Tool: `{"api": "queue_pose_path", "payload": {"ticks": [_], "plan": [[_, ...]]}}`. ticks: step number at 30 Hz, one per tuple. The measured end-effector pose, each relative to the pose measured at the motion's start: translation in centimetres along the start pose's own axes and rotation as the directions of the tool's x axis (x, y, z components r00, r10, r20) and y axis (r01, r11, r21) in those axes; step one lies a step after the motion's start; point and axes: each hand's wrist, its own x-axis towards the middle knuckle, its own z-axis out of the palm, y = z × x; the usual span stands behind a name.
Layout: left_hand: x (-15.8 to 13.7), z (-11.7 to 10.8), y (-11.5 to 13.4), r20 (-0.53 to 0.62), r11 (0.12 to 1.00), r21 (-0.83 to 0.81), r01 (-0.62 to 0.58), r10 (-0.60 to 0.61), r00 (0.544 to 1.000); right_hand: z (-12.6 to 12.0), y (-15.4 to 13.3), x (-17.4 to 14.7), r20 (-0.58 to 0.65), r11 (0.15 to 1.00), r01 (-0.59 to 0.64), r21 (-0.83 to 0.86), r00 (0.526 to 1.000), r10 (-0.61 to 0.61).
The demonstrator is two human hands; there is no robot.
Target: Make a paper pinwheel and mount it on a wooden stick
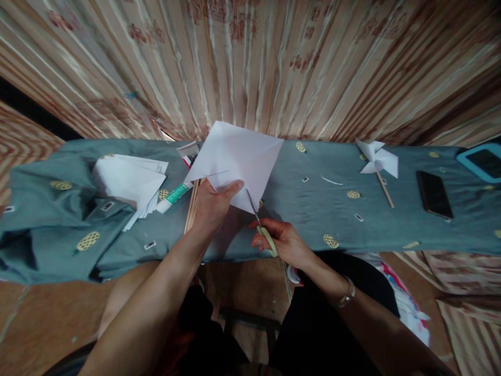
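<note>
A square white sheet of paper [242, 151], turned like a diamond, is pinched in my left hand [215, 201] with the thumb on top. One slit shows near its left corner, and faint crease lines cross it. My right hand [284, 240] grips scissors [266, 237] by their pale yellow-green handles. The scissor blades lie at the paper's lower corner, pointing up toward its middle. Just left of my left hand are thin wooden sticks [191, 206] and a green and white glue tube [174, 197], both partly under the paper.
White paper sheets [131, 177] lie stacked on the left of the green pineapple-print cloth [313, 209]. At the right are a paper pinwheel [378, 159] on a stick, a black phone [433, 193] and a blue-framed tablet [483, 161]. A striped curtain [250, 68] hangs behind.
</note>
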Motion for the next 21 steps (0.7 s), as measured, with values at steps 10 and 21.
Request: {"api": "queue_pose_path", "payload": {"ticks": [10, 21], "plan": [[0.0, 0.3, -0.1, 0.000, 0.997, -0.080, -0.023, 0.023, 1.000, 0.3, 0.2, 0.2, 0.003, 0.997, -0.007, 0.072, 1.000, 0.007], [0.1, -0.3, -1.0, 0.036, 0.999, -0.041, -0.026, 0.027, 0.999, 0.6, -0.7, 0.1, -0.024, 0.993, -0.028, 0.114, 0.999, 0.030]]}}
